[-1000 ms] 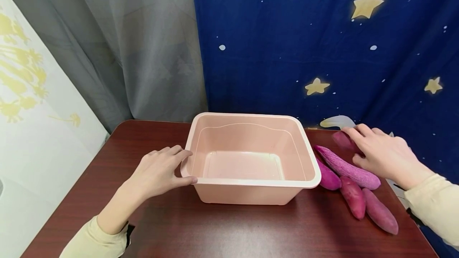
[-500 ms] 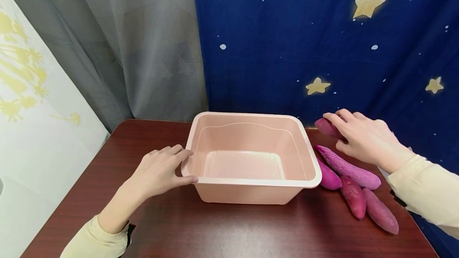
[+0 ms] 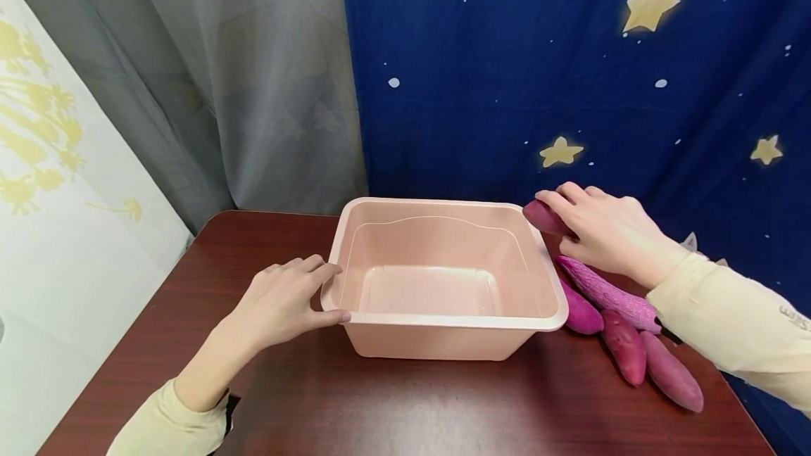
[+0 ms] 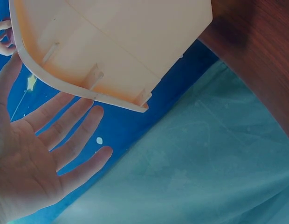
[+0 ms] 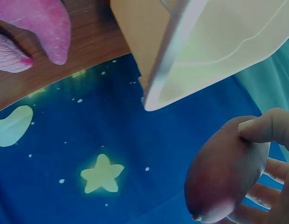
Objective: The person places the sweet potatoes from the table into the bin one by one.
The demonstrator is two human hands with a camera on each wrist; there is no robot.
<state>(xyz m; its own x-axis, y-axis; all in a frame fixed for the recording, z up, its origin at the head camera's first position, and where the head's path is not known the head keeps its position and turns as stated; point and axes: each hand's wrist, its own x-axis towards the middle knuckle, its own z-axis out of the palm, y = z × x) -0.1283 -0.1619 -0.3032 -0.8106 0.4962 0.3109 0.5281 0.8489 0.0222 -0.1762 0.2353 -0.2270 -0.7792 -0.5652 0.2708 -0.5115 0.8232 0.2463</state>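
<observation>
A pale pink plastic basin (image 3: 437, 340) stands on the table, its inside bare. My left hand (image 3: 285, 299) is at its left front corner, thumb along the front rim and fingertips at the side rim. The left wrist view shows those fingers (image 4: 70, 135) spread and nearly straight. My right hand (image 3: 605, 231) grips a purple sweet potato (image 3: 543, 218) above the basin's back right corner. In the right wrist view, thumb and fingers hold this sweet potato (image 5: 223, 172) from one side, its pointed end free.
Right of the basin lie a long, rough-skinned purple vegetable (image 3: 611, 299), a bright purple one (image 3: 579, 312) partly behind the rim, and two sweet potatoes (image 3: 624, 349) on the brown table (image 3: 443, 407). Behind the table hang grey (image 3: 285, 90) and blue starry curtains (image 3: 475, 125).
My right hand has carried the sweet potato leftward and slightly up, from beyond the long vegetable to the basin's back right corner. The left hand has stayed at the rim.
</observation>
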